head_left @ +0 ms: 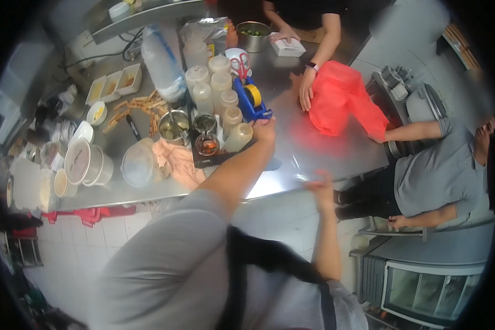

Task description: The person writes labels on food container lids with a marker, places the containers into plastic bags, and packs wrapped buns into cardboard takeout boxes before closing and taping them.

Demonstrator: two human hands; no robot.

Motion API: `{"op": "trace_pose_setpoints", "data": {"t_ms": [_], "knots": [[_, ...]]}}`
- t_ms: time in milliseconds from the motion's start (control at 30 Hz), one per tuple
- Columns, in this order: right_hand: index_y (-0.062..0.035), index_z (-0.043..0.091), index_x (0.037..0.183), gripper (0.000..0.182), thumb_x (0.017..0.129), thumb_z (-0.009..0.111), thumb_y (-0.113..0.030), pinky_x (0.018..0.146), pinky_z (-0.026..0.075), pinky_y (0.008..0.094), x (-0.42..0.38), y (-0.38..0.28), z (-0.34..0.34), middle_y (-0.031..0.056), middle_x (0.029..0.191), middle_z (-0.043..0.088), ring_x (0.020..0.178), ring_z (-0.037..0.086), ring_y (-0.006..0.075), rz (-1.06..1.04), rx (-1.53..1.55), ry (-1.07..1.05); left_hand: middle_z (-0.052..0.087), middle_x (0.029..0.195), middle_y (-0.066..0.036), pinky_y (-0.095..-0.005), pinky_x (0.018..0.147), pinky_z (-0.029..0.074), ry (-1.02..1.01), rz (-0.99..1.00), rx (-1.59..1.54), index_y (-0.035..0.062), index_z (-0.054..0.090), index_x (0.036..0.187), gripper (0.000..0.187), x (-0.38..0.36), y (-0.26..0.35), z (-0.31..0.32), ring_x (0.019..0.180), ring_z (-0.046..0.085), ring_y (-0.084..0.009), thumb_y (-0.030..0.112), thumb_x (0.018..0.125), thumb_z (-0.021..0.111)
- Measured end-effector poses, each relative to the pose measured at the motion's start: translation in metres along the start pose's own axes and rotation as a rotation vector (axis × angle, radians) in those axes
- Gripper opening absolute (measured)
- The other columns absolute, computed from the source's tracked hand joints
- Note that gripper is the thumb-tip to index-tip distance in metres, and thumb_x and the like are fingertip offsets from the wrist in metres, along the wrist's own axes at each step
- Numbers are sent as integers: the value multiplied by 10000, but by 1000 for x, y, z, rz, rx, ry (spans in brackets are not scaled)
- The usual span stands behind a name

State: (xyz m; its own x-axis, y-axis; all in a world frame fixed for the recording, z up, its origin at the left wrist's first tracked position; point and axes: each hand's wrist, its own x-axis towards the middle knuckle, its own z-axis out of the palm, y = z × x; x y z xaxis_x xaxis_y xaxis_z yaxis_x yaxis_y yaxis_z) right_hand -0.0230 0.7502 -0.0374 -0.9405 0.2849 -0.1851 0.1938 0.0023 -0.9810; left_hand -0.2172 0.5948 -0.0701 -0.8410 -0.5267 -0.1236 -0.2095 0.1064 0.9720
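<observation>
My left hand (264, 130) is closed at the near end of a blue tape dispenser (249, 100), which holds a roll of yellow tape (253, 95). Sauce bottles (221, 88) stand in a dark tray just left of it. Red-handled scissors (240, 67) are at the dispenser's far end. My right hand (320, 186) is raised by the near edge of the steel table (291, 165), fingers curled and blurred; whatever it holds, if anything, is too small to make out.
A person across the table touches a white box (287, 45) and reaches to a red bag (341, 99), which a co-worker in grey grips at right. Left are tubs (88, 165), a cloth (179, 162), a metal pot (174, 126) and a wrapped bundle (162, 63).
</observation>
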Motion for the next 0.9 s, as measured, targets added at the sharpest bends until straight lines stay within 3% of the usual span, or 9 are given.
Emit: {"op": "trace_pose_setpoints", "data": {"t_ms": [433,500,567,600,633,667,700,833,900], "knots": [[2,422,1145,477,724,629,90,750,479,273,15,63,33,77,735,622,744,626,165,39,-23,-37,604,891,-164,-396,805,477,22,103,516,31,544,680,263,21,-13,8,861,594,-288,251,741,675],[-3,435,1174,458,759,621,39,779,473,281,4,54,29,94,792,631,775,626,173,-17,91,-7,602,786,-152,-406,705,515,-237,-211,-165,23,523,654,273,1,2,7,714,603,-287,251,771,619],[-3,458,1213,444,800,621,-21,777,483,285,-2,60,18,97,864,636,792,625,179,-25,272,-2,583,699,-97,-380,599,494,-396,71,-887,60,546,667,205,-36,39,-8,625,577,-247,192,711,698],[-6,485,1208,427,807,628,-31,768,495,291,-12,47,14,77,861,637,793,623,175,31,327,-10,569,684,-73,-352,593,467,-450,444,-315,68,577,691,207,-52,77,-34,639,566,-227,184,675,748],[5,516,1175,379,814,625,-35,747,503,286,-17,36,10,58,822,634,771,619,168,52,392,-83,559,704,-72,-316,614,447,-147,810,-401,62,599,719,209,-64,104,-49,713,567,-231,189,679,759],[20,529,1147,347,820,626,-42,765,494,309,-30,11,21,41,766,615,757,604,160,23,369,-122,562,731,-60,-293,638,439,-282,908,-515,63,591,710,195,-68,136,-85,759,564,-221,149,680,764],[24,531,1136,335,827,632,-58,789,474,329,-38,-12,34,25,717,581,725,569,142,-18,413,-258,560,742,-49,-284,636,435,-480,846,-624,52,584,713,187,-75,168,-137,725,557,-195,124,690,756],[25,513,1136,361,804,637,-44,777,460,313,-79,-99,126,21,687,545,702,532,141,-285,351,-603,562,758,-39,-274,633,453,-285,1123,-559,39,582,768,203,-50,205,-292,700,556,-142,72,689,766],[26,522,1130,356,795,631,-29,741,462,280,-89,-124,174,18,687,544,704,535,129,-274,242,-720,567,775,-20,-249,643,472,-233,938,-613,43,553,852,230,-31,191,-359,734,554,-101,19,719,739]]}}
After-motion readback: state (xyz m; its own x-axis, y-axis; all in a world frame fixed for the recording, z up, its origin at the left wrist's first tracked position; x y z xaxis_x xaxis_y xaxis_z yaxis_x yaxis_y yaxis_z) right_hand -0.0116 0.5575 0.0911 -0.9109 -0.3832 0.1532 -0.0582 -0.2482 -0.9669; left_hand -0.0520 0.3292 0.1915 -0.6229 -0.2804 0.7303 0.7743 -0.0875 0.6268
